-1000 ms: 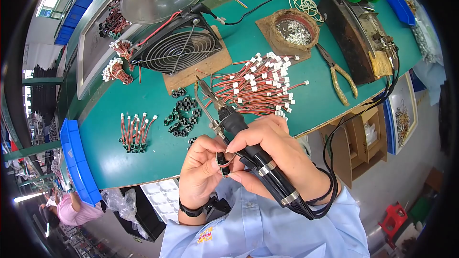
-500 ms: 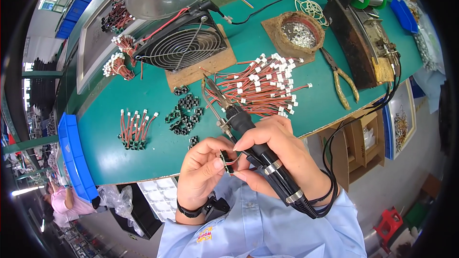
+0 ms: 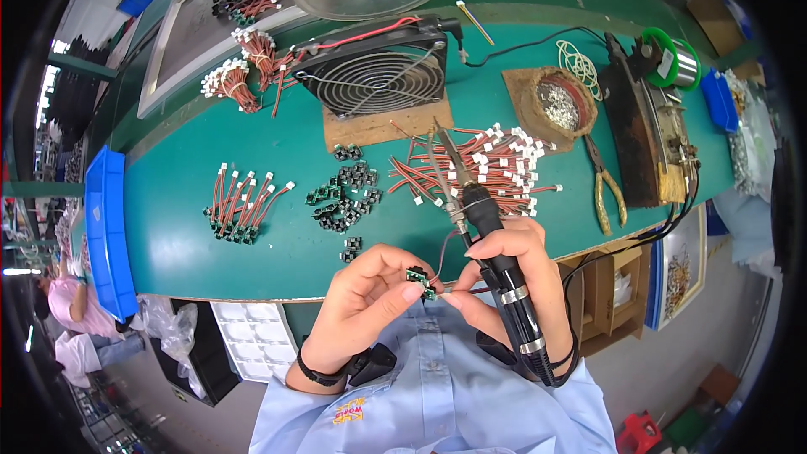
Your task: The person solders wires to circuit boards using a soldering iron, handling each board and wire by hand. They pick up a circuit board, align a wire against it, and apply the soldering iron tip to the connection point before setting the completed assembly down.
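Observation:
Between the thumb and fingers of my left hand (image 3: 363, 307) is a small green circuit board (image 3: 418, 276) with black parts. My right hand (image 3: 538, 273) is wrapped round a black soldering iron (image 3: 481, 208), its tip pointing up and away over the bench. A thin metal tube runs along the iron. With the fingertips of that same hand I pinch a thin red wire (image 3: 472, 290) close to the board. Whether the wire is joined to the board is too small to tell. Beyond the hands lie black-and-green boards (image 3: 336, 206) and a pile of red-and-black leads with white plugs (image 3: 504, 168).
Boards with leads (image 3: 239, 219) lie at the left, near a blue bin (image 3: 105, 235). A fan (image 3: 378, 80) stands at the back. To the right are a round pot of metal bits (image 3: 561, 105), pliers (image 3: 607, 189) and a solder reel (image 3: 679, 59). A cable hangs from the iron.
The view has shifted, so the bench things sit elsewhere in the picture. The board has turned to show more of its green face, and the iron stands more upright.

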Demonstrator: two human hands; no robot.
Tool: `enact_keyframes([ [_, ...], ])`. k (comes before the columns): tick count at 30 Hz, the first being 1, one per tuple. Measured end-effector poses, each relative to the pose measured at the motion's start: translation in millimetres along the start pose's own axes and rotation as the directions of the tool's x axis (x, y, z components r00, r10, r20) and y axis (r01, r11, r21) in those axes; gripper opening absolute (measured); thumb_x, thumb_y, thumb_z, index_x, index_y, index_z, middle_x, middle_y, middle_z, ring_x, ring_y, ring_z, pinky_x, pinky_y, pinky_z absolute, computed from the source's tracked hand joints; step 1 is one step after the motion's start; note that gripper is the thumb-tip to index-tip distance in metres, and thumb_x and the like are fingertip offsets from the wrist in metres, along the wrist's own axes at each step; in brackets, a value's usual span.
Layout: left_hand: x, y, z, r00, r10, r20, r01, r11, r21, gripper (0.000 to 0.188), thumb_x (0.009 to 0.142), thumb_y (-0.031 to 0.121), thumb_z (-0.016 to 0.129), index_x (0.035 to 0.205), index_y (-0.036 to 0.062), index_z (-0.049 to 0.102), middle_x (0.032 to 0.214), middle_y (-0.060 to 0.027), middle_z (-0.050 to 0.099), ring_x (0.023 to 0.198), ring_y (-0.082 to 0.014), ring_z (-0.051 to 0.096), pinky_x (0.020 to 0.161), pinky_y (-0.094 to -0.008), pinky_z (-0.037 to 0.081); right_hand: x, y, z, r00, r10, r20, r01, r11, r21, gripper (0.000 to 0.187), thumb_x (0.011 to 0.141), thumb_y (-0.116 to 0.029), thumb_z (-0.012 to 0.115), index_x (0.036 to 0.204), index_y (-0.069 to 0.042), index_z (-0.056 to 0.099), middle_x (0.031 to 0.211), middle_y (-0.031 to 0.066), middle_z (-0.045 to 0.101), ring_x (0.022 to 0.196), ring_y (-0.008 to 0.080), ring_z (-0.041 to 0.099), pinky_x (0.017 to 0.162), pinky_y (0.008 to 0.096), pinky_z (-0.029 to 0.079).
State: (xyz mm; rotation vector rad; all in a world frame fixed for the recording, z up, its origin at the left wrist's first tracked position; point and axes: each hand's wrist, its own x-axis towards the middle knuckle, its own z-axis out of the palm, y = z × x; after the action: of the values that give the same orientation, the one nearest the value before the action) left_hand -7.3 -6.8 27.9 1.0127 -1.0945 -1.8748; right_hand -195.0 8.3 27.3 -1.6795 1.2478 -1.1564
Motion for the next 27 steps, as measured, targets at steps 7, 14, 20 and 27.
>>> enact_keyframes([
  [7,7,-7,-6,0.998,0.054,-0.023,-0.057,0.978,-0.199,0.013,0.089,0.008,0.05,0.099,0.0005,0.045,0.097,-0.0165,0.062,0.091,-0.021,0.059,0.082,-0.0333,0.046,-2,10,-1,0.982,-0.12,-0.145,0.074,0.955,-0.288,0.052,0.07,-0.025,0.076,0.109,-0.008,0.047,0.077,0.0052,0.063,0.089,0.0231,0.054,0.095,0.0399,0.03],
  [14,22,-13,-18,0.974,0.166,-0.153,-0.192,0.965,-0.176,0.009,0.093,0.006,0.045,0.1,0.0014,0.042,0.104,-0.0196,0.061,0.099,-0.0188,0.058,0.087,-0.0317,0.044,-41,17,-2,0.841,-0.018,-0.541,0.035,0.999,0.02,0.064,0.068,-0.046,0.073,0.112,-0.006,0.049,0.078,0.0083,0.062,0.085,0.0234,0.057,0.095,0.0433,0.029],
  [20,26,-14,-15,0.944,0.232,-0.234,-0.248,0.968,-0.042,0.007,0.092,0.004,0.047,0.096,0.0022,0.042,0.103,-0.0177,0.062,0.098,-0.019,0.06,0.088,-0.0308,0.042,-48,18,-12,0.946,-0.323,0.002,0.306,0.896,-0.323,0.047,0.065,-0.033,0.076,0.1,-0.008,0.057,0.066,0.0052,0.06,0.071,0.0215,0.059,0.093,0.0464,0.028],
  [27,28,-17,-12,0.907,0.339,-0.251,-0.331,0.941,0.075,0.006,0.09,0.004,0.049,0.094,0.0026,0.044,0.103,-0.0177,0.063,0.1,-0.0193,0.059,0.09,-0.0321,0.041,-42,13,-9,0.963,-0.267,0.031,0.264,0.917,-0.3,0.038,0.061,-0.023,0.078,0.095,-0.012,0.063,0.07,0.0001,0.063,0.072,0.0165,0.06,0.093,0.0413,0.028],
])
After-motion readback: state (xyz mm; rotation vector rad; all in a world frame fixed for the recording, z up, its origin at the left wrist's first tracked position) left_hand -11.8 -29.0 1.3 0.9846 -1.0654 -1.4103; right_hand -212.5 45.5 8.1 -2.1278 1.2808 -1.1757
